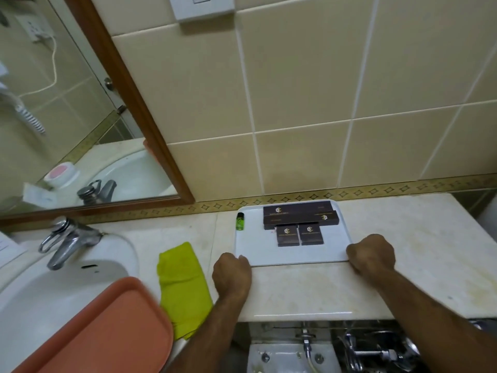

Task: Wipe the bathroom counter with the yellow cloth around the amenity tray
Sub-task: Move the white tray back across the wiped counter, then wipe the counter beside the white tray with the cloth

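Observation:
A white amenity tray (250,246) lies on the beige marble counter (416,254) against the tiled wall. It carries several dark brown boxes (300,220) and a small green bottle (240,221) at its left edge. My left hand (231,274) is closed on the tray's near left corner. My right hand (372,255) is closed on its near right corner. The yellow cloth (183,286) lies folded and unheld on the counter, left of my left hand, its near end hanging over the front edge.
A white sink (40,289) with a chrome tap (67,242) fills the left. An orange tray (107,332) rests over the sink's near rim. A wood-framed mirror (67,103) hangs above. Below the counter edge are pipes and valves (371,351).

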Demonstrator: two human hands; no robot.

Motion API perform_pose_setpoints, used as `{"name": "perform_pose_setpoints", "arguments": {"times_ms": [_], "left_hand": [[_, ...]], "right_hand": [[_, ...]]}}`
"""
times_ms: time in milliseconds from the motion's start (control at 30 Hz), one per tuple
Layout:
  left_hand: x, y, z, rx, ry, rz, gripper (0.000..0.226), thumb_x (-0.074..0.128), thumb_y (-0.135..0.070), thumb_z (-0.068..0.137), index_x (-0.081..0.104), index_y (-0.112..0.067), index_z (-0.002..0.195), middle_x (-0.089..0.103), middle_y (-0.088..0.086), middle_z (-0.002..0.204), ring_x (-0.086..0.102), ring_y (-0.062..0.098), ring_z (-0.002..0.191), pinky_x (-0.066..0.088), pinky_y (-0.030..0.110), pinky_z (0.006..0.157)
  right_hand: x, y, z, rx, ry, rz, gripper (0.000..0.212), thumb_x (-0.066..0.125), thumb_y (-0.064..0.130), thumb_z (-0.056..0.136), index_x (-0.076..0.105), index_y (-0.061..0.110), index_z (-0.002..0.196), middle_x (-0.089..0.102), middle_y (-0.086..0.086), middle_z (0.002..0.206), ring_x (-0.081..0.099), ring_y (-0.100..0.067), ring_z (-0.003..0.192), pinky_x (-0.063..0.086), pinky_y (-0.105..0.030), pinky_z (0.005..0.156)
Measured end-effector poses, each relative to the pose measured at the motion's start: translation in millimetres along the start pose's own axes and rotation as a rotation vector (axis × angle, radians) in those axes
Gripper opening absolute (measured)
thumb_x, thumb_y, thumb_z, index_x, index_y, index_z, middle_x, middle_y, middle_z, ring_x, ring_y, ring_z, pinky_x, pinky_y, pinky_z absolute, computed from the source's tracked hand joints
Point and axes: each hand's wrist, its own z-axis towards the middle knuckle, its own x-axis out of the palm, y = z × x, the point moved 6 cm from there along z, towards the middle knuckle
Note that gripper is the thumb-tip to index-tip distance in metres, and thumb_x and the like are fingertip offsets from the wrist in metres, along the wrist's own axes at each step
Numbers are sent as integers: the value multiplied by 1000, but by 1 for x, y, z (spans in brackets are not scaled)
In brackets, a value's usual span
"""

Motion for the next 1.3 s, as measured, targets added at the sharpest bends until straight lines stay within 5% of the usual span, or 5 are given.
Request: {"name": "perform_pose_setpoints", "arguments": {"times_ms": [267,400,533,933,1300], "left_hand": [[-81,27,67,276,-151,517,25,47,-17,86,63,-11,105,66,14,105,57,36,101,47,38,78],[-82,60,105,181,257,644,48,47,-22,85,41,-15,132,47,13,137,44,37,125,39,49,101],[-97,42,113,259,434,673,27,60,-20,73,57,-14,98,62,12,114,60,28,103,54,38,87],[-150,-108,-77,774,782,585,8,72,-26,78,65,-29,77,67,-6,63,62,15,53,50,32,44],[50,-240,-139,1058,596,338,28,83,-28,68,65,-19,88,66,2,90,61,21,85,45,29,67]], "right_hand": [[-2,3,-8,0,6,10,20,68,7,78,68,-10,68,69,-23,64,61,-33,58,47,-31,58],[6,-6,-43,-97,-100,68,38,67,26,90,58,-6,108,64,-29,108,62,-45,90,46,-39,72],[31,-21,-122,-184,-196,162,59,71,40,83,46,10,128,53,-22,123,62,-43,91,47,-40,69],[57,22,-231,-634,653,517,79,75,66,63,40,55,133,56,27,131,54,4,115,52,-31,97],[-57,-91,-95,-285,-98,527,30,74,21,84,65,22,112,73,-3,94,67,-27,90,47,-28,69]]}}
